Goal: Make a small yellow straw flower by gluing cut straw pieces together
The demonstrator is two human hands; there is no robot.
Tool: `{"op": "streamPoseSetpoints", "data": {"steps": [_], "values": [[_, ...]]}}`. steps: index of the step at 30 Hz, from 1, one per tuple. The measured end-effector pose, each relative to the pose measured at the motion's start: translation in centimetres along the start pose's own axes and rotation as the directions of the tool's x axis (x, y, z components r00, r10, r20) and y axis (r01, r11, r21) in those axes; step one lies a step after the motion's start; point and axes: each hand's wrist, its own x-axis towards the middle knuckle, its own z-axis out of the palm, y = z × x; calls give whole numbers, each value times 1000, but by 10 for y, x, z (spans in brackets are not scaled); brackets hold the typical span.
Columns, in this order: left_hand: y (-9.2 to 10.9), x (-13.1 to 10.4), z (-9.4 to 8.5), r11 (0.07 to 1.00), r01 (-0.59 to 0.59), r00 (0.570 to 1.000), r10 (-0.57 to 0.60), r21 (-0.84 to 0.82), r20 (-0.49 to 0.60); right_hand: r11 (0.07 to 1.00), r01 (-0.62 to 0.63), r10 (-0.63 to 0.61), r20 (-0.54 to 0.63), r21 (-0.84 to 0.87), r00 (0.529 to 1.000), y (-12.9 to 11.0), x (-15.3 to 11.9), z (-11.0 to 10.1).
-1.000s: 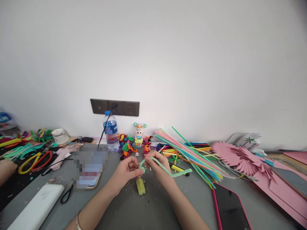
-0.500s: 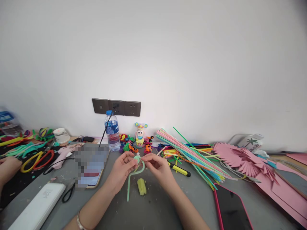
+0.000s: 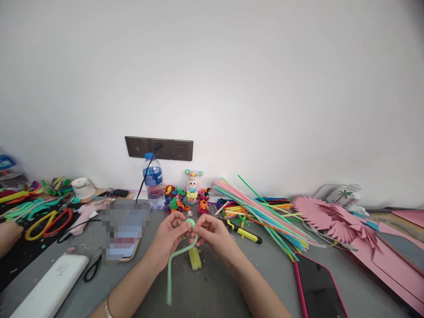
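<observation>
A pale green pipe cleaner (image 3: pixel 171 269) is coiled into a small disc at one end, and its loose tail hangs down toward the table on the left. My left hand (image 3: pixel 168 240) pinches the coil between thumb and fingers. On the other side, my right hand (image 3: pixel 212 234) is closed on the same pipe cleaner at the coil's edge. Below the hands lies a short bundle of yellow-green pipe cleaner pieces (image 3: pixel 195 259). Just behind the fingers sits a small round white bead-like piece (image 3: pixel 190 213).
Behind stand a water bottle (image 3: pixel 154 183) and a clay figure (image 3: pixel 192 185). A yellow cutter (image 3: pixel 247 234) and long pipe cleaners (image 3: pixel 265 212) lie right, beyond a pink-cased phone (image 3: pixel 319 287). Left are another phone (image 3: pixel 124 245), a white power bank (image 3: pixel 54 282) and another person's hand (image 3: pixel 9 236).
The coil has turned in my fingers and now shows as a flatter disc. Its loose tail has swung lower and to the left. Both hands keep their grip.
</observation>
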Motion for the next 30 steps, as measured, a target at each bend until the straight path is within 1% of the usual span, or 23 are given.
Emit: {"op": "streamPoseSetpoints", "data": {"steps": [2, 7, 12, 14, 16, 17, 19, 21, 23, 27, 30], "values": [[0, 0, 1, 1000, 5, 1000, -5, 8, 11, 1000, -5, 6, -17, 12, 1000, 2, 1, 1], [1, -1, 3, 1000, 19, 998, -18, 16, -54, 998, 33, -36, -66, -45, 997, 3, 2, 1], [-2, -1, 2, 999, 32, 998, -30, 30, -62, 999, -11, 7, -76, -53, 997, 3, 3, 0], [-2, 0, 1, 997, 28, 998, -25, 66, -58, 997, -32, 26, -81, -73, 996, 3, 3, -1], [-2, 1, -1, 990, 19, 999, -13, 138, -47, 992, -39, 30, -74, -118, 997, 0, 2, -2], [-1, 1, -2, 982, 12, 999, -5, 189, -33, 989, -37, 28, -62, -146, 998, -2, 1, -4], [1, 2, -3, 953, -3, 1000, -6, 304, 28, 976, -35, 31, -21, -214, 999, -7, -2, -6], [6, 1, -4, 918, -5, 993, -43, 396, 112, 956, -41, 49, 20, -290, 999, -14, -6, -9], [10, 0, -3, 886, 12, 981, -100, 463, 166, 931, -47, 70, 49, -362, 996, -19, -10, -11], [17, -5, -1, 818, 59, 961, -202, 573, 191, 898, -70, 115, 78, -434, 990, -25, -16, -12], [17, -7, 0, 825, 75, 946, -237, 561, 223, 897, -89, 136, 79, -432, 988, -26, -18, -11]]}}
